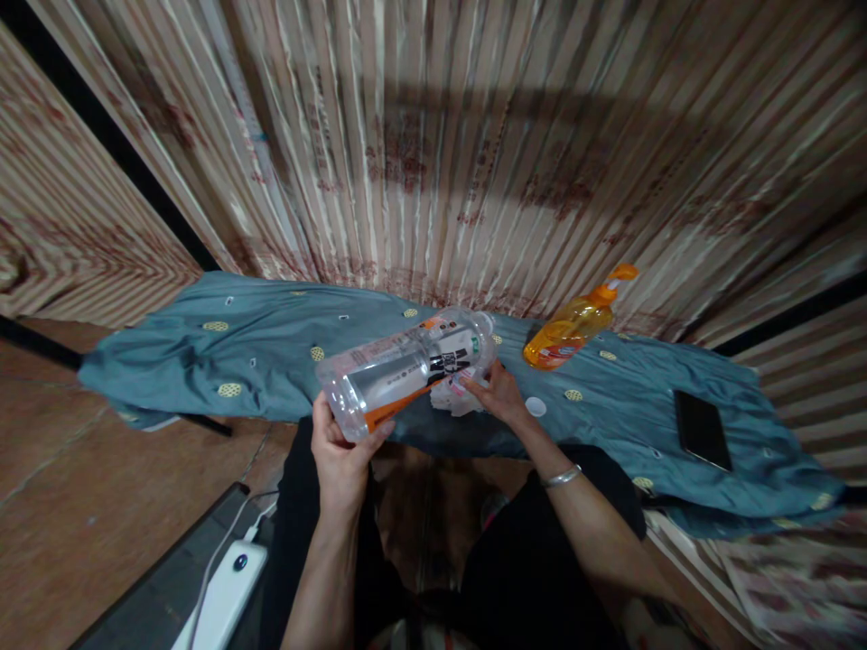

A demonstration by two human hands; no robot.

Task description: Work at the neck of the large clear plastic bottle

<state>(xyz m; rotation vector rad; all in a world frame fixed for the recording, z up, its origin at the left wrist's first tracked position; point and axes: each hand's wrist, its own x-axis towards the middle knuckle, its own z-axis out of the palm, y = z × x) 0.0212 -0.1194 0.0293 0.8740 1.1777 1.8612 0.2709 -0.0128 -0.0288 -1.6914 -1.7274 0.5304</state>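
Note:
A large clear plastic bottle (399, 366) with an orange and black label lies tilted between my hands, its neck toward the upper right. My left hand (342, 451) is wrapped round its base. At the neck end, my right hand (498, 394) has its fingers pressed together against the bottle's lower side. Crumpled whitish material (457, 399) shows just under the bottle beside my right fingers; whether they grip it is hard to tell. A small white round cap (536, 407) lies on the cloth near my right wrist.
Blue patterned cloth (271, 325) covers a narrow bench. An orange pump bottle (569, 332) stands behind my right hand. Farther right lies a dark flat phone-like object (702, 430). At the lower left, a white device (227, 591) with a cable rests on a dark surface. A striped curtain (406, 135) hangs behind.

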